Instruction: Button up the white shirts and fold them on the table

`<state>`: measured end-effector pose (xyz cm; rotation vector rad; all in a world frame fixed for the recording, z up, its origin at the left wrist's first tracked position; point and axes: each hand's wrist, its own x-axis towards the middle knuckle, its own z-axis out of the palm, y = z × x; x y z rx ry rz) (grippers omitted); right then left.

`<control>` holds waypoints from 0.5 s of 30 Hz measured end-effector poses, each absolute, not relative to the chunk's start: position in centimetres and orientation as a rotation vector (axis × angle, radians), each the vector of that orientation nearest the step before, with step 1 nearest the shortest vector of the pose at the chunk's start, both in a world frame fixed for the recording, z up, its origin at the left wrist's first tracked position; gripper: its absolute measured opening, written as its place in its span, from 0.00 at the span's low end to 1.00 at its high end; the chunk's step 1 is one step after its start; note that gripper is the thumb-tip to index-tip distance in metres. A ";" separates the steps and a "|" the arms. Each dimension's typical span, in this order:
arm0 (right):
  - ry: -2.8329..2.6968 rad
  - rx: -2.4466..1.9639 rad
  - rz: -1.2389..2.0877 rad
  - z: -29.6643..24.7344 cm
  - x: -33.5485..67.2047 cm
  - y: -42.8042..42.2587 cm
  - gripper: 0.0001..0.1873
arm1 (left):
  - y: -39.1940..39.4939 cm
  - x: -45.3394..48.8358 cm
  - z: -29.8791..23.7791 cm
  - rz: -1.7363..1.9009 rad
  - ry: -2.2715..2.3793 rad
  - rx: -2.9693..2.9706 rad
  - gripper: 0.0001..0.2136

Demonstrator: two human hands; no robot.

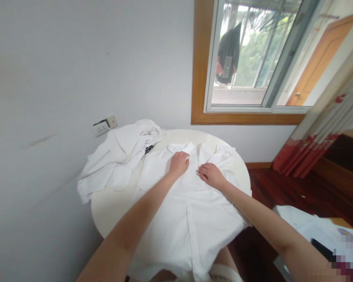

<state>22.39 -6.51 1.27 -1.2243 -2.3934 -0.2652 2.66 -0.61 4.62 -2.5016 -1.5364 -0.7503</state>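
A white button-up shirt (172,219) lies front up across a round white table (104,209). Its collar points toward the wall, and its lower end hangs over the near edge. Near the collar, my left hand (180,162) has its fingers curled on one front edge of the shirt. To the right, my right hand (212,175) pinches the cloth of the other front edge with bent fingers. The collar stands parted between the two hands. Both fingertips are partly hidden in the white fabric.
A second white garment (120,147) lies crumpled at the table's left, partly over the edge. Beside it shows a small black-and-white patterned piece (149,149). A wall socket (101,128), a window (243,58) and a red-and-white curtain (305,149) surround the table. White papers (308,227) lie at the lower right.
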 end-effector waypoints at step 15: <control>-2.303 -1.104 -0.018 1.3 22.7 -6.4 0.10 | 8.9 19.9 5.7 -0.559 -1.998 -3.107 0.15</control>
